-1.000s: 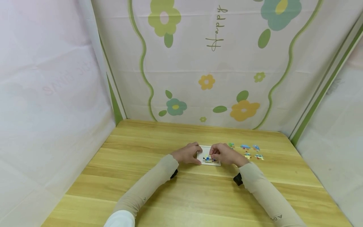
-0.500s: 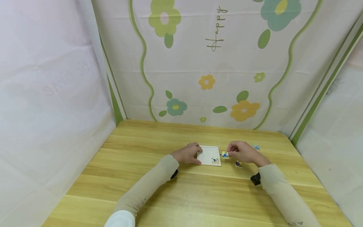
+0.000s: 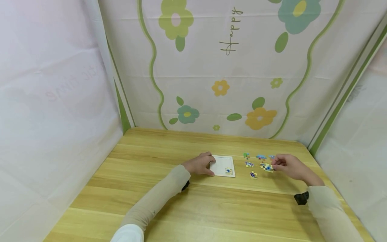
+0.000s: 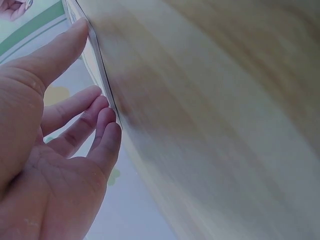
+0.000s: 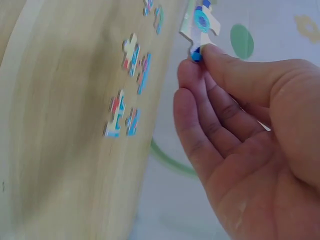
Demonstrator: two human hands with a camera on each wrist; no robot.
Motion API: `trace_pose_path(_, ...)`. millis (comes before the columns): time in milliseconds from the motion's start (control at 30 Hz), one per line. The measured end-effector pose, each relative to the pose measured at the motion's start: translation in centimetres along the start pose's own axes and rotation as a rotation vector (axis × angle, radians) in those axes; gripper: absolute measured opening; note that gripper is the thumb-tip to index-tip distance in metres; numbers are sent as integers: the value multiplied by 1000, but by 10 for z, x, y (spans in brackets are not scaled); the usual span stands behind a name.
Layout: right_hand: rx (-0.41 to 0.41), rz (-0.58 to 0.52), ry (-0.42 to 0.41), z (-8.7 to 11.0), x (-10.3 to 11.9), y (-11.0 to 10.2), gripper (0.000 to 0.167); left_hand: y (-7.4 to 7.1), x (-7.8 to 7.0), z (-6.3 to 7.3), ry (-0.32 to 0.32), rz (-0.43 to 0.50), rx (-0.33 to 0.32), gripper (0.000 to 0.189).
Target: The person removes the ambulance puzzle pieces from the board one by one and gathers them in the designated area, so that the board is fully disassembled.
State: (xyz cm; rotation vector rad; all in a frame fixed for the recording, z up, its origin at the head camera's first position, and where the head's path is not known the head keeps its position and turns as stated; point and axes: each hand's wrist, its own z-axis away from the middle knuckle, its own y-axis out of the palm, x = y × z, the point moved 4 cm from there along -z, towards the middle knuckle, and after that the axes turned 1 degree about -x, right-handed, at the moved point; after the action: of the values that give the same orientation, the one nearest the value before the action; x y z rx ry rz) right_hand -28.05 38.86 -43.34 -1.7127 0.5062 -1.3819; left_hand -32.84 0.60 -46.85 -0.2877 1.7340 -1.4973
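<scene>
A small white puzzle tray (image 3: 220, 164) lies flat on the table, with one jigsaw piece (image 3: 228, 170) in its near right corner. My left hand (image 3: 200, 163) holds the tray's left side, thumb near the front corner and fingers farther back. In the left wrist view its fingertips meet the thin tray edge (image 4: 104, 70). Off to the right, my right hand (image 3: 291, 167) pinches a yellowish jigsaw piece with a blue round spot (image 5: 202, 21) between thumb and fingers. The held piece overlaps another piece in the head view.
Several loose jigsaw pieces lie right of the tray, among them a green one (image 3: 246, 155), a blue one (image 3: 261, 156) and a purple-striped one (image 3: 253, 175). A pale curtain with printed flowers (image 3: 219, 87) closes off the table's back and sides.
My right hand has lifted the blue-spotted jigsaw piece off the tray and carried it rightward over the loose pieces. My left hand has stayed at the tray.
</scene>
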Motion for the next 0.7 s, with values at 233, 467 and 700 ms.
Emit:
trace_pose_path(233, 70, -82, -32, 7, -12, 11, 7, 1, 0, 0, -3, -4, -1, 62)
trace_pose_path(467, 109, -81, -15, 5, -21, 27, 5, 1, -2, 1, -1, -5, 3, 62)
trace_pose_path(700, 100, -43, 23, 1, -21, 30, 4, 0, -3, 2, -11, -4, 1, 63)
